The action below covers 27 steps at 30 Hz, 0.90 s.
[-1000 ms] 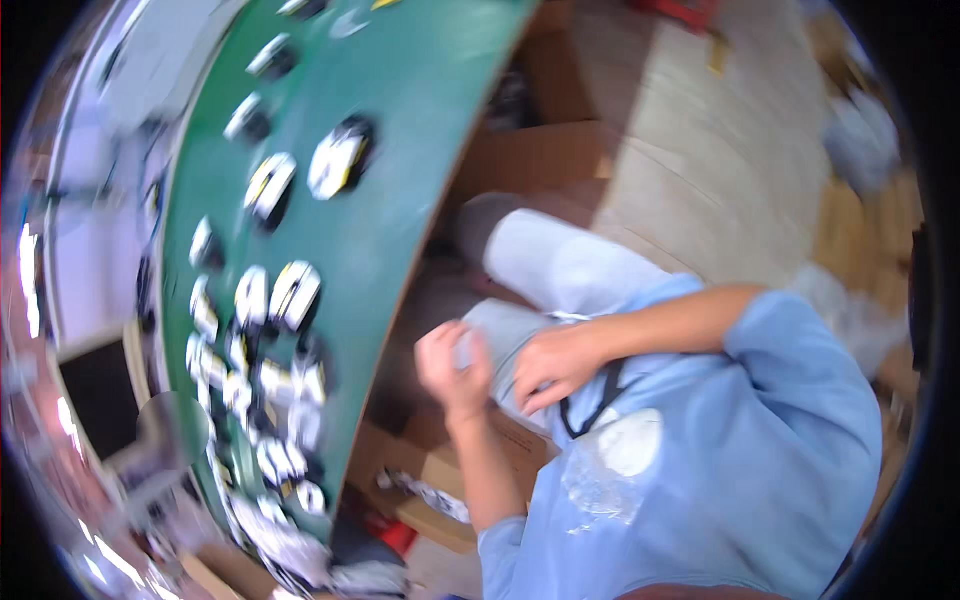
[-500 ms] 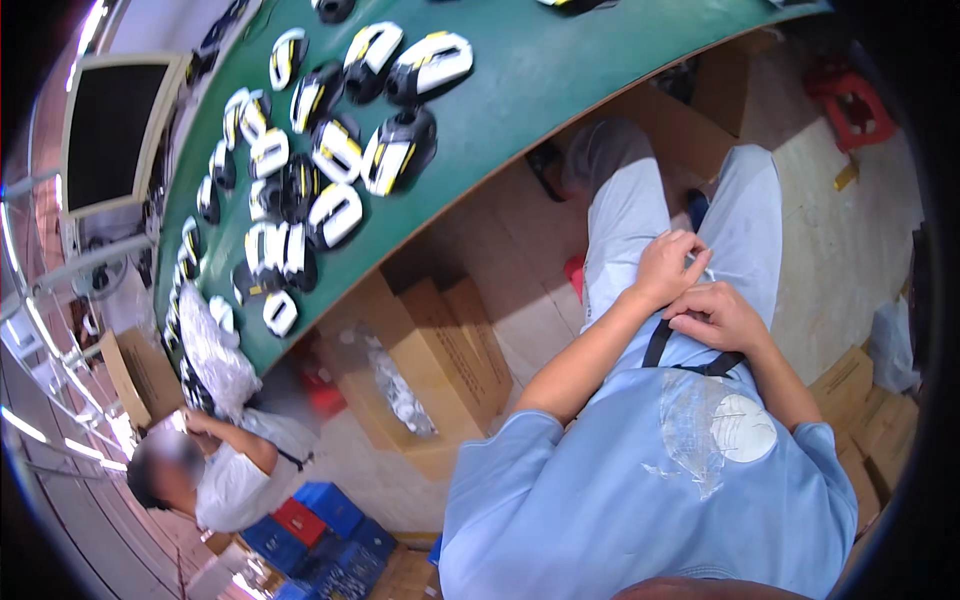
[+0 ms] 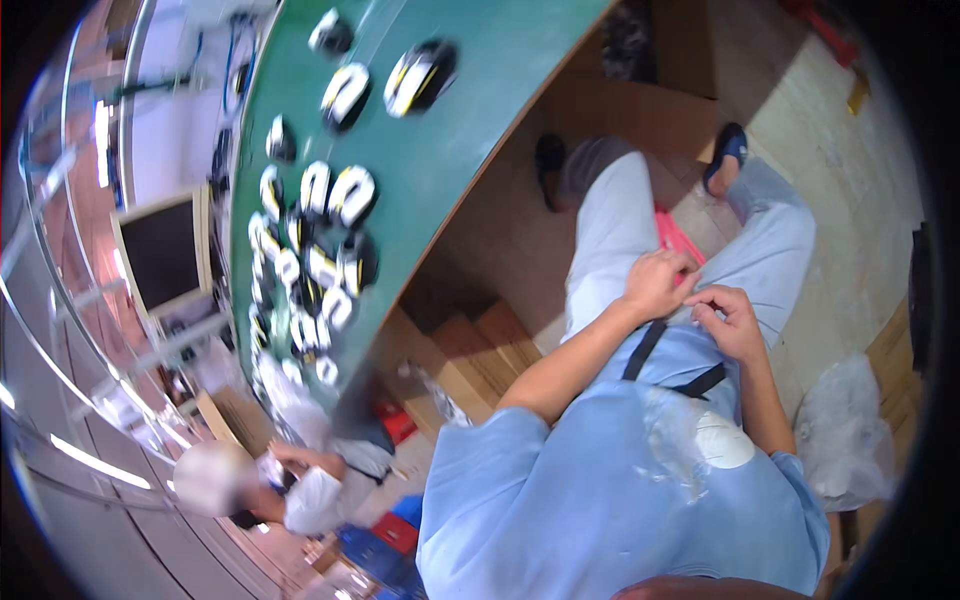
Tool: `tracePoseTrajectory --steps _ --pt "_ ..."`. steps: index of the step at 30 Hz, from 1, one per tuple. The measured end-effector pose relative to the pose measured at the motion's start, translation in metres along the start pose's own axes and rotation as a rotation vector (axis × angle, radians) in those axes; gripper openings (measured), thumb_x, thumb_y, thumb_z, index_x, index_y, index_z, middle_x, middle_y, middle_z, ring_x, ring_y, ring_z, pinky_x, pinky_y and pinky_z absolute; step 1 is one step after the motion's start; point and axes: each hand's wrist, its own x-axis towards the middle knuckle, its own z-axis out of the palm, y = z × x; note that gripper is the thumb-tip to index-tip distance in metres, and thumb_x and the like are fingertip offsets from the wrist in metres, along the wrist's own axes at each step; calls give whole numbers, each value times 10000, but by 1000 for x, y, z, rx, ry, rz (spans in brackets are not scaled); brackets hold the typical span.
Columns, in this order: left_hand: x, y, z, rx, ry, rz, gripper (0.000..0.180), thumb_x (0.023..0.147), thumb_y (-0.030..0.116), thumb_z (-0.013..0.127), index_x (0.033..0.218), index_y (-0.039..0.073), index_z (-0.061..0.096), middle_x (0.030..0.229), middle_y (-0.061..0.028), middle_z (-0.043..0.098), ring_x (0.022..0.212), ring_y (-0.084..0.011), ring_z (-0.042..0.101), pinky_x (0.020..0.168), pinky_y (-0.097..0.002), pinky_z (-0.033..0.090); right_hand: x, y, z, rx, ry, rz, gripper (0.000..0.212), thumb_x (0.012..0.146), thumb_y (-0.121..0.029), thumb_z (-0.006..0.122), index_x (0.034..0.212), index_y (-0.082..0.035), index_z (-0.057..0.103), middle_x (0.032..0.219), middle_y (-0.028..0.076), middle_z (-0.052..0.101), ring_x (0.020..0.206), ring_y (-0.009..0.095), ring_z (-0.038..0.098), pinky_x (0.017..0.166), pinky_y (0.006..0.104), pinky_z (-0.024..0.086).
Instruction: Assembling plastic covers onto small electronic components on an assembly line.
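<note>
Noted at left: green bench (image 3: 455, 150), carrying scattered black-and-white parts (image 3: 408, 85), well apart from the lap. Found over the pale trousers (image 3: 612, 235): left hand (image 3: 656, 283), loosely curled, just beside right hand (image 3: 728, 318), likewise curled; unable to tell whether touching each other or gripping anything small. Located near both, on the blue shirt (image 3: 600, 485): black strap (image 3: 645, 349). Judged good practice: relax wrists, use light finger pressure, avoid snagging the strap or pulling cloth.

Room above thighs (image 3: 612, 245), table (image 3: 455, 120) blocking left
</note>
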Motion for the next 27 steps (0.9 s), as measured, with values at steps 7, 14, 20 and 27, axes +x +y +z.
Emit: tracePoseTrajectory --steps 7,14,20,27 --pt "66 -19 -14 -332 75 -307 157 1120 121 667 1174 -17 720 1111 -52 721 1008 -132 663 929 -292 552 87 39 -60 698 425 19 340 1157 -242 599 1387 -12 697 1257 96 767 1100 160 732 932 309 577" --pt "258 -129 -36 -248 36 -606 537 1174 412 544 1509 -5 588 1479 -141 628 1358 -224 587 1170 -364 438 256 85 -72 1322 721 173 789 1129 -581 547 1649 6 452 1669 228 497 1528 311 500 1217 439 443" --pt "411 -256 -26 -21 -42 -780 822 1128 598 504 1665 -14 395 1709 -210 401 1528 -344 465 1249 -435 371 369 162 -61 1429 807 305 682 1134 -454 583 1655 -27 472 1699 108 496 1548 240 463 1259 373 382" --pt "576 -360 -49 426 -6 -603 965 1052 677 577 1656 -50 380 1682 -313 420 1544 -439 443 1244 -495 399 474 199 -80 1629 668 355 647 1146 -409 588 1677 -70 442 1623 107 550 1462 265 542 1224 410 438"
